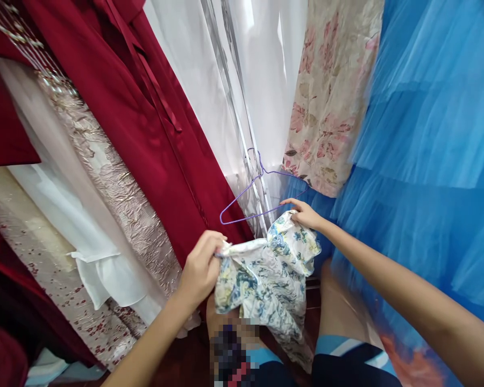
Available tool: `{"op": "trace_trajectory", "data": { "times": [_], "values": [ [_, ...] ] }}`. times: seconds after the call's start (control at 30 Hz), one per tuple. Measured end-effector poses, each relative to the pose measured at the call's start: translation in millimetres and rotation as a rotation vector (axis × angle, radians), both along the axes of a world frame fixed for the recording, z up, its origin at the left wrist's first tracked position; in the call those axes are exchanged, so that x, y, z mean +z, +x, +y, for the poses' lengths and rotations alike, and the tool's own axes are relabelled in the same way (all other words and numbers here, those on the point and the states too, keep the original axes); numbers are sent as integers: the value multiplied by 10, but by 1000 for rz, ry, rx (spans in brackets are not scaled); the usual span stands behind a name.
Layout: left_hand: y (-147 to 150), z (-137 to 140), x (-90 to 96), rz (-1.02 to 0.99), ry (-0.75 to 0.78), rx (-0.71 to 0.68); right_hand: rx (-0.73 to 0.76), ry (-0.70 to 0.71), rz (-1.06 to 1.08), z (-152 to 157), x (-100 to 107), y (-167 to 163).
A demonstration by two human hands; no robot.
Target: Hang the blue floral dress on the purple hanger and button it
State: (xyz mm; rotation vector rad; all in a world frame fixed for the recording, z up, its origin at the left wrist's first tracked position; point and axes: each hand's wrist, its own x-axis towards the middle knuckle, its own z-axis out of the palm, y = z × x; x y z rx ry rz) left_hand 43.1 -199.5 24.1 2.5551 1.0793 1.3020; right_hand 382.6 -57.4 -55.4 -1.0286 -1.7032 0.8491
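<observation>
A small white dress (274, 279) with blue and yellow floral print hangs between my two hands, its neckline at the top and its lower part trailing down between my knees. My left hand (204, 260) is closed on one shoulder of it. At the other shoulder, my right hand (304, 213) pinches the cloth, its index finger stretched out close to a purple hanger (262, 173). Whether that finger touches the hanger I cannot tell. The hanger is just beyond the dress, in front of a pair of shiny metal poles (242, 107), and carries no garment.
Long garments hang close on both sides: a dark red dress (145, 107) and a beige brocade one (116, 177) to the left, white fabric (177, 48) behind. To the right are a pink-flowered dress (326, 118) and blue tulle (427, 134). My knees are below.
</observation>
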Motion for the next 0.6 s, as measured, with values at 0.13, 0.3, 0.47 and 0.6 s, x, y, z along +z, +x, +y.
{"op": "trace_trajectory", "data": {
  "times": [0.13,0.3,0.47,0.6],
  "values": [
    [-128,354,17,-301,14,172,22,26,-17,-106,19,-61],
    [-191,709,117,-483,115,193,56,39,-26,-230,25,-144],
    [-318,1041,207,-441,144,472,80,35,-4,-285,34,-148],
    [-462,1295,148,-518,-157,490,131,-4,12,-326,35,-142]
  ]
}}
